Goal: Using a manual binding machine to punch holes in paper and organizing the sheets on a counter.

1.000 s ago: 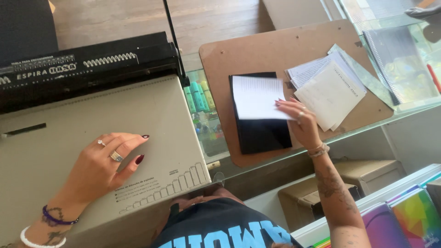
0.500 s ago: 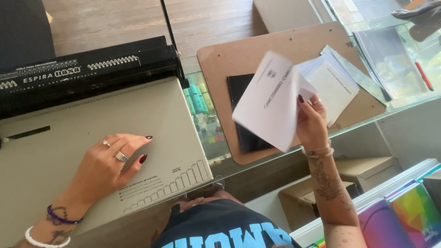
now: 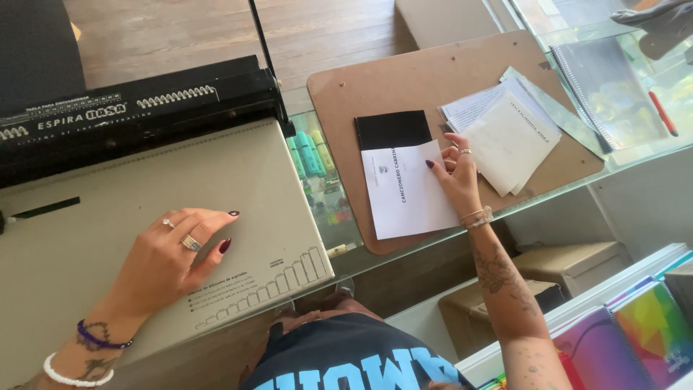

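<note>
At the far left we see the left hand [image 3: 170, 253] resting flat, fingers spread and holding nothing, on the beige bed of the spiral binding machine [image 3: 94, 217], whose black punching head runs along the top. To the right of the machine, a glass desk [image 3: 325, 209] shows markers beneath its surface. Next comes a brown board [image 3: 433, 79] lying on the glass, carrying a black cover sheet [image 3: 391, 130]. A white printed sheet [image 3: 408, 191] lies over the lower part of that cover, and the right hand [image 3: 458, 173] pinches its right edge, fingers closed on the paper. Just beyond the hand sits a loose stack of white pages [image 3: 509, 130], and farther right a spiral-bound booklet [image 3: 603, 87]
</note>
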